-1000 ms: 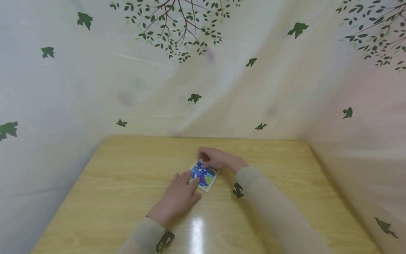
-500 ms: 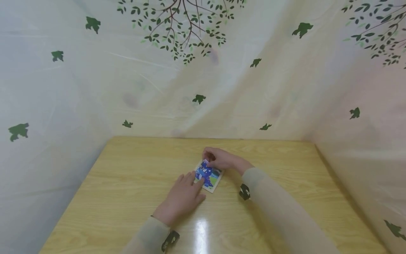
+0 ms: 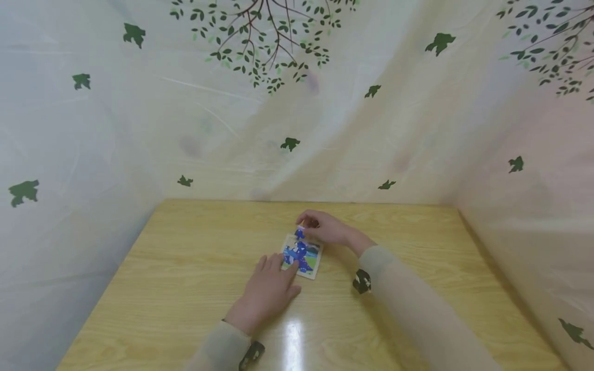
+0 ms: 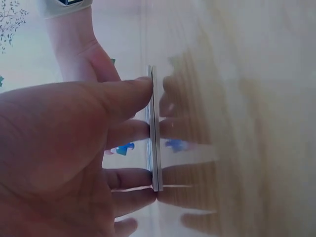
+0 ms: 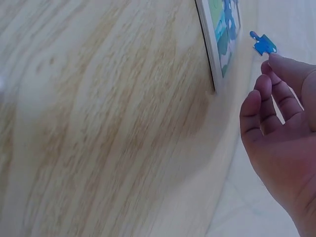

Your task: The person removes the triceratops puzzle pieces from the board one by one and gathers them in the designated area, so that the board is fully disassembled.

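A small jigsaw puzzle [image 3: 312,257] in a light-edged tray, with a blue figure pictured on it, lies on the table. My left hand [image 3: 266,291] rests on its near left side, fingers extended. In the left wrist view the thumb and fingers touch the tray [image 4: 154,133], seen edge-on. My right hand [image 3: 327,228] pinches a blue puzzle piece [image 3: 299,233] between thumb and forefinger just beyond the tray's far edge. The right wrist view shows that piece [image 5: 265,45] held apart from the tray [image 5: 210,44], with its knob sticking out.
The pale wooden table [image 3: 209,242] reaches back to a light curtain [image 3: 223,139] printed with leaves and branches. More curtain closes off the left and right sides. A dark wrist device [image 3: 362,281] sits at the right cuff.
My right hand has lifted the blue piece off the puzzle and moved it slightly away, past the far edge. The tray has turned a little under my left hand, which stays on it.
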Motion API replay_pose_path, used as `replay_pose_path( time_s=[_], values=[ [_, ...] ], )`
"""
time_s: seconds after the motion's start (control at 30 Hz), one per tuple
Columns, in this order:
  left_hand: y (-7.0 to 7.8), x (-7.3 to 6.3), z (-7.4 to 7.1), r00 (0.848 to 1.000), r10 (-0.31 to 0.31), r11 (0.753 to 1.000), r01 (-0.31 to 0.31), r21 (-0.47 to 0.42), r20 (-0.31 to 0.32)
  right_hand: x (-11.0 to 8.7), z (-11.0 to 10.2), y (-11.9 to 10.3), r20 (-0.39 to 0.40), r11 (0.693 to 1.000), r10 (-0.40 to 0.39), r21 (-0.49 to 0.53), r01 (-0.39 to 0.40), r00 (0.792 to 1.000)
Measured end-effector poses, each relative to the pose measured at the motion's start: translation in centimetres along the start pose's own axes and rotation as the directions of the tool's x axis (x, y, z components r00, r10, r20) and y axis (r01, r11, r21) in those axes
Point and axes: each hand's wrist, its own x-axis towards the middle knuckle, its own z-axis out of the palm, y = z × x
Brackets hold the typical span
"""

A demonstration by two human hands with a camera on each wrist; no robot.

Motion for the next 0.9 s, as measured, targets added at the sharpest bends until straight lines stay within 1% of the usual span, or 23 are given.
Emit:
replay_pose_path(
  time_s=[0.1,0.2,0.33,0.5,0.6,0.8,0.9],
  values=[
    [0.5,-0.1,0.0,1.0,-0.017,0.999,0.017,0.028,-0.013,-0.1,-0.2,0.2,-0.041,0.999,0.021,0.033,-0.02,0.999],
    [0.9,-0.2,0.0,0.999,-0.038,0.998,0.039,0.047,-0.014,-0.4,-0.3,0.4,-0.099,0.997,0.045,0.061,-0.04,0.994],
    [1.1,-0.5,0.0,0.998,-0.062,0.997,0.062,0.039,0.003,-0.9,-0.2,0.6,-0.153,0.994,0.079,0.087,-0.066,0.985],
    [1.4,-0.8,-0.3,0.996,-0.088,0.996,0.089,-0.021,0.02,-2.0,-0.5,0.7,-0.179,0.988,0.123,0.113,-0.103,0.976],
    [1.4,-1.0,-0.5,0.995,-0.1,0.994,0.101,-0.045,0.015,-2.6,-0.9,0.7,-0.193,0.988,0.134,0.107,-0.115,0.972],
    [0.7,-1.3,-0.3,0.989,-0.146,0.988,0.146,-0.042,-0.004,-3.5,-1.5,1.1,-0.206,0.99,0.12,0.102,-0.101,0.971],
    [0.3,-1.5,-0.4,0.986,-0.165,0.985,0.165,-0.044,-0.011,-3.8,-1.6,1.5,-0.208,0.989,0.131,0.096,-0.113,0.969]
  ],
)
